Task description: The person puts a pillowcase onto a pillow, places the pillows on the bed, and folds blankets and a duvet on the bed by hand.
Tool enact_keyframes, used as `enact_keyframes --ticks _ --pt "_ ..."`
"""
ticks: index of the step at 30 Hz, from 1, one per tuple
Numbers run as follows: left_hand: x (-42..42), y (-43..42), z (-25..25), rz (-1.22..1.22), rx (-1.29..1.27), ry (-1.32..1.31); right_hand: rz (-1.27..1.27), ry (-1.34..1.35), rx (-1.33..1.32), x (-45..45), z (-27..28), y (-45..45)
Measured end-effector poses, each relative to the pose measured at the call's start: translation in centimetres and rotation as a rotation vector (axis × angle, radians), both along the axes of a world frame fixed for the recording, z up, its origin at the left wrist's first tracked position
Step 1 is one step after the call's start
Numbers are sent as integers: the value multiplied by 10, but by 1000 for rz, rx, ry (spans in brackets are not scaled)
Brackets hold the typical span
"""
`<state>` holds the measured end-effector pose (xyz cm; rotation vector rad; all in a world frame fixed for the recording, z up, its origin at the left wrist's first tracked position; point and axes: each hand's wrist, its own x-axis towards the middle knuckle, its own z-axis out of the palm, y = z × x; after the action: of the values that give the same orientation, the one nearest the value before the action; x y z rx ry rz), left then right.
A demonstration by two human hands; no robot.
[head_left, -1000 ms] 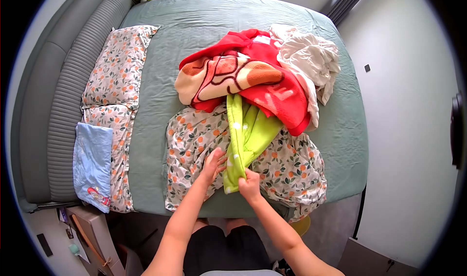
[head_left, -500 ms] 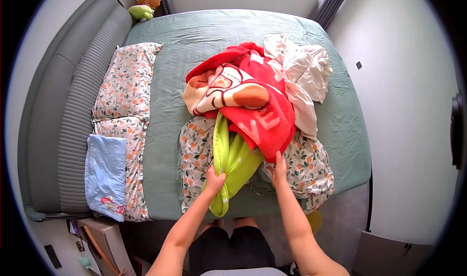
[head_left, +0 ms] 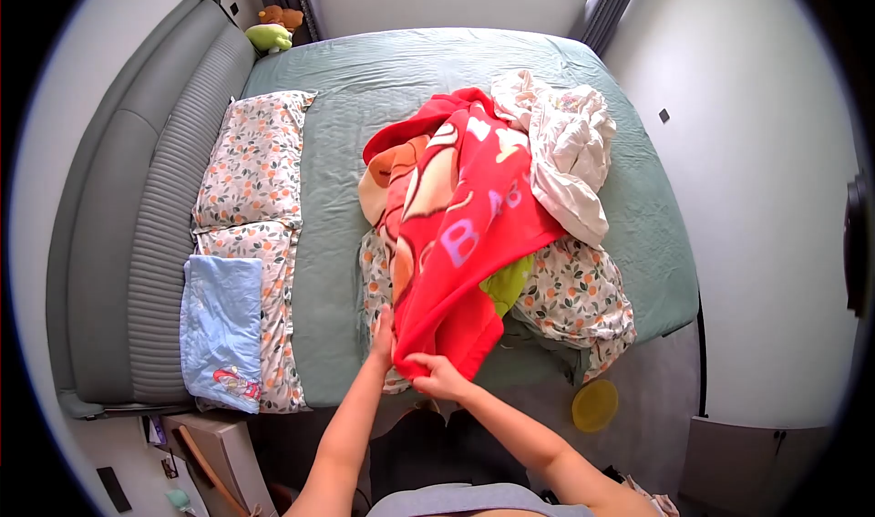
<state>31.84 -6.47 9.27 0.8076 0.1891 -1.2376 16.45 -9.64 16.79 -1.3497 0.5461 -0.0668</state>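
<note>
A red blanket with cartoon shapes and letters lies bunched on the bed, its near end drawn toward me. My right hand is closed around the lower near corner of this blanket. At its left edge, my left hand touches the cloth with fingers stretched upward; part of that hand is hidden by the fabric. A lime-green cloth peeks out from beneath the red blanket. Under both lies bedding with an orange-fruit print, and a crumpled white cloth rests against the far right side.
Two fruit-print pillows lie along the grey headboard, with a folded light-blue cloth on the nearer one. Plush toys sit in the far left corner. A yellow round object is on the floor.
My left hand has let go of the green cloth. My right hand has pulled the red blanket's corner left and toward me, spreading it over most of the green cloth.
</note>
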Motion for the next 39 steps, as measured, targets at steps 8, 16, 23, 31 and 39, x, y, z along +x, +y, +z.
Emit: enact_keyframes --ticks 8,16,23,31,39 --pt "21 -37 40 -147 107 -619 -203 143 307 -43 -7 -19" --pt "2 110 94 -260 37 -804 -1083 -157 733 -29 -26 -136" --pt "-41 156 60 -1016 51 -1235 -895 316 165 0 -66 -97" --pt "26 54 -4 -453 626 -1353 -619 137 382 -54 44 -50" --pt "9 -86 8 -612 -142 57 -294 199 449 -97 58 -24"
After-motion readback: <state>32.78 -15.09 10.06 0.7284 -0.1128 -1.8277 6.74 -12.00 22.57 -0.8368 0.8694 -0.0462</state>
